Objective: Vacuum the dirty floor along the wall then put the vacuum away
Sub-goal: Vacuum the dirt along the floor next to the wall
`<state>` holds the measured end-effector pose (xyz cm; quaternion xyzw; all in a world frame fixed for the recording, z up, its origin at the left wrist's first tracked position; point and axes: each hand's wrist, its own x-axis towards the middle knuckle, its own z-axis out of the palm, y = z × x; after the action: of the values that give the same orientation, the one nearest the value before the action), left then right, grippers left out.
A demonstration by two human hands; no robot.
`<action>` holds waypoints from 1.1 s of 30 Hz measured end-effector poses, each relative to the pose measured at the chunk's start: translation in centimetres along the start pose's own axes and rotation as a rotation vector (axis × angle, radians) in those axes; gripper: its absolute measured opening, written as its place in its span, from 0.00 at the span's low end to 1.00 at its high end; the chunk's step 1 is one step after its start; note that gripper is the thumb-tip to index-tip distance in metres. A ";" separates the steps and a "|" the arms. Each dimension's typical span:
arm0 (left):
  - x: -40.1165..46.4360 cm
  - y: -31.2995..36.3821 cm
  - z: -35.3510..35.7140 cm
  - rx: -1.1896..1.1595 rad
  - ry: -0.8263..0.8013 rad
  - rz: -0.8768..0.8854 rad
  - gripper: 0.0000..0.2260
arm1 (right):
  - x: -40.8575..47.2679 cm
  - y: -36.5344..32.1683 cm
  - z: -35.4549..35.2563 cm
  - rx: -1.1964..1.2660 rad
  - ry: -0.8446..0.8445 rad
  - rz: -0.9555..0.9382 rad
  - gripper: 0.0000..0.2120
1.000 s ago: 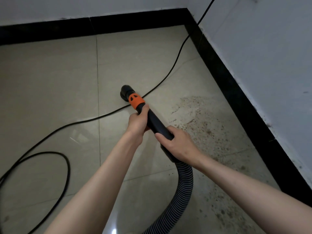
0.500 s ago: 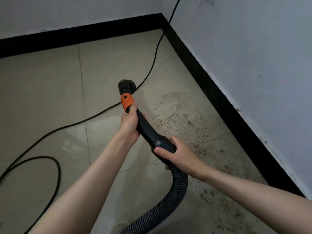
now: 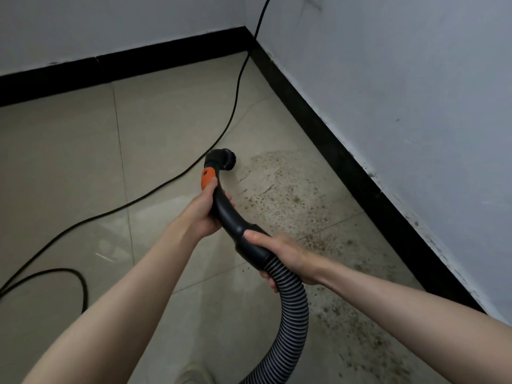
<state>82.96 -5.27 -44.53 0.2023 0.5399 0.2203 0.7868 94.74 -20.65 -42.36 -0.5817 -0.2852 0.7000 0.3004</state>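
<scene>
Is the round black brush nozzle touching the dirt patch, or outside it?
Outside it. The round black brush nozzle sits just left of the brown speckled dirt patch; whether it touches the floor is unclear.

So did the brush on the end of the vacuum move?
Yes. The brush head swung right off the black power cord, toward the dirt patch by the wall.

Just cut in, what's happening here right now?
A person is holding a vacuum wand in both hands. The left hand grips it just below the orange collar; the right hand grips where it joins the ribbed hose. The brush head points at the near edge of the dirt spread along the right wall's black baseboard. The dirt is still there. A power cord trails across the floor.
</scene>
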 end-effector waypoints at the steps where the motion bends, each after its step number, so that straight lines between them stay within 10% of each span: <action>1: 0.0 -0.1 0.2 0.030 0.065 -0.024 0.17 | -0.1 0.3 0.0 -0.037 0.018 -0.028 0.24; 9: 0.1 -2.4 1.9 0.199 0.303 0.166 0.14 | -1.0 0.9 -1.3 0.053 -0.114 0.125 0.29; 20: 1.6 -5.4 2.6 0.278 0.315 0.149 0.16 | -1.1 5.5 -1.2 -0.353 0.404 -0.194 0.22; 33: 4.9 -4.4 5.8 0.461 0.313 0.185 0.23 | 1.3 6.1 -2.8 -0.185 0.537 -0.231 0.15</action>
<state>90.56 -6.59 -48.77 0.3878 0.6699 0.1913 0.6036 96.82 -23.48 -48.20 -0.7345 -0.3223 0.4535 0.3886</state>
